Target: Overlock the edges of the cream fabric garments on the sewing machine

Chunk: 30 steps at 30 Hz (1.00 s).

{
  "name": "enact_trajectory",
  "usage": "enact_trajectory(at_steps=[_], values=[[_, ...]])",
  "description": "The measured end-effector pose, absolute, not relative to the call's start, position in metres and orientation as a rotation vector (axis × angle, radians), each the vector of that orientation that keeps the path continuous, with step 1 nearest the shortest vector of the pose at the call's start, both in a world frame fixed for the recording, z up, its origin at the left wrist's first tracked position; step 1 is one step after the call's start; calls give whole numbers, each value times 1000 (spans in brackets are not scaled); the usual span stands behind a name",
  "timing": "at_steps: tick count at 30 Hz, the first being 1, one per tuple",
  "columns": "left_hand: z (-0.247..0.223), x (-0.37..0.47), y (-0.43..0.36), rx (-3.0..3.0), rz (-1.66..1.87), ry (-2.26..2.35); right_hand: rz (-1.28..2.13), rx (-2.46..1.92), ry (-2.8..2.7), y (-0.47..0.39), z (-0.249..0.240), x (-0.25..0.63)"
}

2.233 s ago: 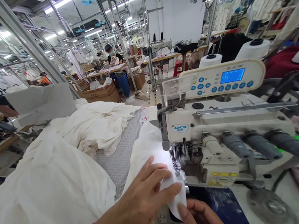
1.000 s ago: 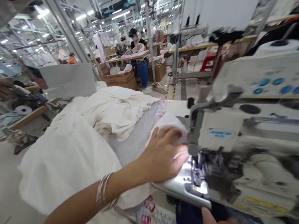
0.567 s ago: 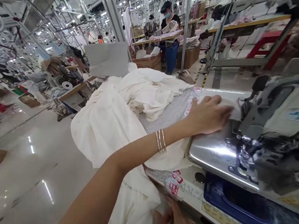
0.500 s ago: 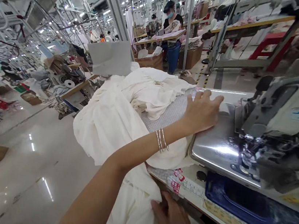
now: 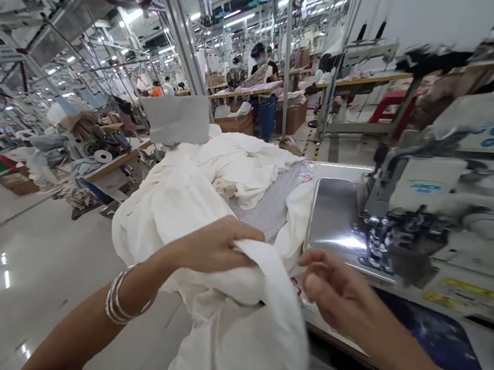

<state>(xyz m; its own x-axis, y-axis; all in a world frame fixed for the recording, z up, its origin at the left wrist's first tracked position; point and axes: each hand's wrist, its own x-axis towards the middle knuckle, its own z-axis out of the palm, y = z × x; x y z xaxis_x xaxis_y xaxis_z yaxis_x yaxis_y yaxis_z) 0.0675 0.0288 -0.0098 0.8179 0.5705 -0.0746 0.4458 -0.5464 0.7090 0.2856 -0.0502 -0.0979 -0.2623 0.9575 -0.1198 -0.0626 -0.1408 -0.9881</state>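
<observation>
Clamping white cloth (image 5: 248, 343) with left hand (image 5: 216, 244), hiding fingertips in fold | curling right hand (image 5: 337, 291) just beside, blurred, cannot tell whether pinching anything | letting white cloth hang before near edge of table (image 5: 340, 172), cut off below | farther right: sewing machine (image 5: 428, 191), cropped

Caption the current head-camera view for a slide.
Beside a sewing machine, the left grip clasps white fabric while the right grip hovers close by.

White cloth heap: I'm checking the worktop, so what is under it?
A grey checked surface shows at the right edge of the white cloth heap and seems to run beneath it. Anything under the heap's middle is covered and cannot be seen.
</observation>
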Motion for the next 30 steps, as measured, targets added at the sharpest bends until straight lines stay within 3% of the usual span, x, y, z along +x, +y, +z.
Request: enact_trajectory(at_steps=[5,12,15,18,22,27,30], values=[[17,64,39,2326,463,1027,1243,-1425,-1746,-68,-135,248],[15,50,100,2768,773,1489,1361,-1451,-1520,-93,-174,224],[-14,43,96,2926,1021,1469,1517,-1488,-1020,-89,-168,250],[-70,52,47,3122,1201,1155,1620,-1401,-365,-82,-153,274],[-143,83,-37,3233,1550,637,1657,-1202,-287,-73,-129,284],[-174,111,-78,2694,1898,1097,1663,-1101,-293,-68,-108,282],[-191,113,-81,2733,1821,1318,1669,-1082,-278,-67,-104,284]])
